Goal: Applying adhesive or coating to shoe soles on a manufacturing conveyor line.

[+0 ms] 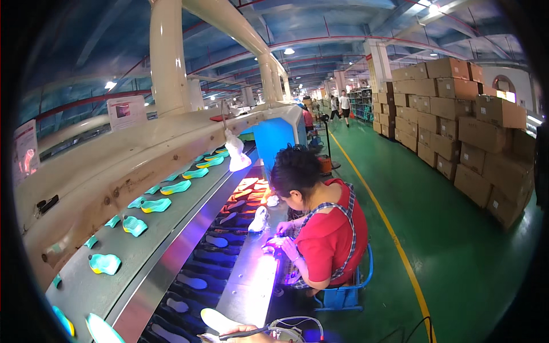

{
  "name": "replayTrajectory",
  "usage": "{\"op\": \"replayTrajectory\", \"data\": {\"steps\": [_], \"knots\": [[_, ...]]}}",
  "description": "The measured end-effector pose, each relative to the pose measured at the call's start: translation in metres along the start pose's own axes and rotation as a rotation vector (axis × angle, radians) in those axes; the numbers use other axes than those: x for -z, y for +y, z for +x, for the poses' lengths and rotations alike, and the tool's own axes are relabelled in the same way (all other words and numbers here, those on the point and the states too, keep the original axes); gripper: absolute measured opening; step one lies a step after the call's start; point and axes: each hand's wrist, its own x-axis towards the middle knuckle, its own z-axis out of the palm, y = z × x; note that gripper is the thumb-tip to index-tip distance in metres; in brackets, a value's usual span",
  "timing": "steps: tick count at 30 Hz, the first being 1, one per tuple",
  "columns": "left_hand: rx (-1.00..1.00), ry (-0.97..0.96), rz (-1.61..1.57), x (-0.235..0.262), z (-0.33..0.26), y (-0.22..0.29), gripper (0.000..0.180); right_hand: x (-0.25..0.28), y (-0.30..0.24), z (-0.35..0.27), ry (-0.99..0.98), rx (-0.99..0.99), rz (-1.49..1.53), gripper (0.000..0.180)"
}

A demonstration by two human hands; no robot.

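Note:
At the lower edge, part of my right hand [247, 330] shows, its fingers closed round a slim black pen-like tool [251, 332] whose tip points left. Just beyond the fingers a pale cream shoe sole [216, 320] with a yellowish edge tilts up; whether my hand touches it cannot be made out. A small pale shape below the sole is cut off by the frame. My left hand cannot be made out. Thin clear-white tubing [300, 319] loops to the right of my right hand.
A lower conveyor [197, 260] carries dark and pale soles beside a metal ledge [246, 291]. Teal and yellow shoe parts ride the upper belt [160, 226]. Ahead, a co-worker in red [334, 228] sits on a blue chair [340, 298], hands under violet light. Cartons [434, 108] stand right.

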Motion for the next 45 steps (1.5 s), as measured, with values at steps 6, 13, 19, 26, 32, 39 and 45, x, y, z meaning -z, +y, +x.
{"op": "replayTrajectory", "data": {"steps": [6,13,19,26,32,39,45], "knots": [[0.268,-0.091,-0.423,0.011,-0.036,-0.006,0.051,-0.008,-0.009,0.001,-0.004,-0.093,0.082,0.023],[0.486,-0.029,-0.764,0.093,-0.110,-0.027,0.057,-0.035,0.005,0.000,-0.166,-0.168,0.078,0.021],[0.585,0.303,-0.700,0.101,-0.113,-0.040,0.076,-0.045,0.025,0.013,-0.136,-0.301,0.018,0.020],[0.589,0.318,-0.612,0.076,-0.106,-0.016,0.082,-0.064,0.022,0.040,-0.160,-0.255,-0.138,0.020],[0.506,0.430,-0.578,0.087,-0.096,-0.031,0.074,-0.089,0.018,0.028,-0.406,0.354,-0.754,0.019],[0.427,0.347,-0.461,0.111,-0.095,0.004,0.083,-0.072,-0.026,0.003,-0.784,0.056,-0.696,0.020],[0.547,0.323,-0.663,0.083,-0.095,-0.001,0.081,-0.085,-0.033,0.025,-0.361,-0.089,-0.508,0.020]]}}
